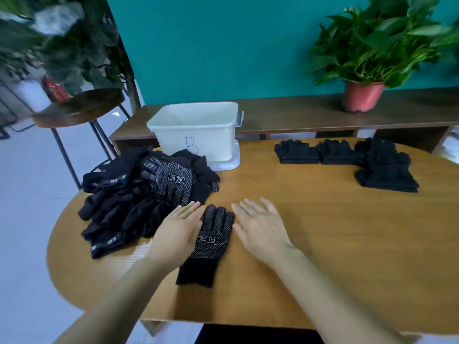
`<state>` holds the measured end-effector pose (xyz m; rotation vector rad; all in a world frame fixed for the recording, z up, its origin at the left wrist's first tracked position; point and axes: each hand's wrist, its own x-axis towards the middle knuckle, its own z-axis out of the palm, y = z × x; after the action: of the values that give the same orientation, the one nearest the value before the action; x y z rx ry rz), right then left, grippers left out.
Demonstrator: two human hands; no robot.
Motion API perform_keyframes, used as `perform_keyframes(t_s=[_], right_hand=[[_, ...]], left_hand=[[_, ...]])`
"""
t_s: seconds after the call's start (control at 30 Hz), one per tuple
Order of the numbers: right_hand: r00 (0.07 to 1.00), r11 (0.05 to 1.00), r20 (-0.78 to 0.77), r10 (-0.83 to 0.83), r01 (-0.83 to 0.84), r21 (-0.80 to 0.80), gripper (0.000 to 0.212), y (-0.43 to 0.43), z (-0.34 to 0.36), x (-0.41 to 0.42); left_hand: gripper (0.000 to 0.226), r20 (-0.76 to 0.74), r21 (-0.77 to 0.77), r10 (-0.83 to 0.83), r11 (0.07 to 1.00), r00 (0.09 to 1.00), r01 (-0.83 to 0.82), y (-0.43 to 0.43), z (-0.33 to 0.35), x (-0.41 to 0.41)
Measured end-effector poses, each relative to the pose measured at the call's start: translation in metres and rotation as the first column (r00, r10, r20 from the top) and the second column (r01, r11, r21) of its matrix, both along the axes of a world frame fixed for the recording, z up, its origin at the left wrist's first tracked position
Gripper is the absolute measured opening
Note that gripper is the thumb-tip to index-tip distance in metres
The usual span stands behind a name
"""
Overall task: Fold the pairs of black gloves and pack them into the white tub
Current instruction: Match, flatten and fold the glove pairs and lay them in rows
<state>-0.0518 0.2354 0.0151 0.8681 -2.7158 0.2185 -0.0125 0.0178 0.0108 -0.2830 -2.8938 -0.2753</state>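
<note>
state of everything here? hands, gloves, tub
single glove: flat, unfolded, dotted side up
left hand: open, fingers straight, at the single glove's left edge
right hand: open, fingers straight, just right of the single glove
glove pile: loose heap, unfolded
white tub: upright, open, no gloves visible inside
folded gloves: neat stacks, outside the white tub

Both forearms bare, reaching forward and converging. Left hand (177, 230): flat, palm down, fingers straight and together. Right hand (262, 225): flat, fingers straight, slightly spread, angled inward.
</note>
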Motion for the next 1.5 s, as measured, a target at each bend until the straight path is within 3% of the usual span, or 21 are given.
perform_keyframes(t_s=[0.1,0.23,0.33,0.5,0.67,0.77,0.9,1.0,1.07,1.17,1.3,1.37,1.43,1.5], right_hand=[[0.970,0.995,0.234,0.060,-0.077,0.065,0.062,-0.032,-0.004,0.016],[0.920,0.984,0.392,0.021,-0.088,0.154,0.081,-0.045,-0.028,0.025],[0.914,0.982,0.406,-0.011,-0.067,0.178,0.107,-0.030,-0.036,0.021],[0.915,0.978,0.395,-0.081,-0.004,0.209,0.103,0.015,-0.034,0.015],[0.911,0.962,0.378,-0.164,0.063,0.267,0.112,0.068,-0.033,0.007],[0.898,0.955,0.390,-0.203,0.093,0.282,0.099,0.093,-0.029,0.004],[0.879,0.938,0.394,-0.268,0.145,0.315,0.076,0.118,-0.023,0.000],[0.885,0.944,0.365,-0.289,0.200,0.261,0.064,0.121,-0.021,0.005],[0.893,0.955,0.352,-0.280,0.221,0.200,0.069,0.118,-0.020,0.013],[0.878,0.962,0.401,-0.260,0.201,0.185,0.095,0.115,-0.026,0.025],[0.878,0.950,0.388,-0.282,0.200,0.238,0.107,0.117,-0.041,0.024],[0.875,0.945,0.385,-0.292,0.204,0.255,0.116,0.117,-0.042,0.021],[0.871,0.940,0.388,-0.302,0.204,0.273,0.118,0.116,-0.039,0.020],[0.860,0.940,0.407,-0.307,0.208,0.271,0.109,0.114,-0.032,0.021]], left_hand=[[0.083,0.108,0.028,-0.055,0.998,0.993,0.052,-0.016,-0.019,0.020],[0.102,0.279,-0.051,-0.046,0.997,0.959,0.063,-0.016,-0.042,0.036],[0.106,0.282,-0.087,-0.005,0.996,0.960,0.031,-0.001,-0.045,0.039],[0.114,0.254,-0.112,-0.002,0.993,0.967,0.032,0.049,-0.047,0.024],[0.100,0.286,-0.080,-0.038,0.995,0.957,0.063,0.107,-0.045,0.010],[0.086,0.296,-0.123,-0.039,0.989,0.954,0.079,0.133,-0.044,0.002],[0.108,0.306,-0.132,-0.044,0.987,0.951,0.088,0.161,-0.043,-0.009],[0.077,0.332,-0.118,-0.032,0.990,0.943,0.075,0.174,-0.040,-0.013],[0.067,0.298,-0.060,-0.071,0.994,0.952,0.092,0.174,-0.038,-0.013],[0.083,0.198,-0.034,-0.150,0.987,0.969,0.159,0.160,-0.041,-0.012],[0.091,0.256,-0.093,-0.188,0.972,0.948,0.217,0.149,-0.042,-0.013],[0.077,0.266,-0.125,-0.180,0.968,0.947,0.219,0.147,-0.039,-0.016],[0.062,0.279,-0.134,-0.174,0.967,0.944,0.218,0.147,-0.036,-0.018],[0.067,0.269,-0.128,-0.175,0.968,0.947,0.216,0.144,-0.034,-0.018]])
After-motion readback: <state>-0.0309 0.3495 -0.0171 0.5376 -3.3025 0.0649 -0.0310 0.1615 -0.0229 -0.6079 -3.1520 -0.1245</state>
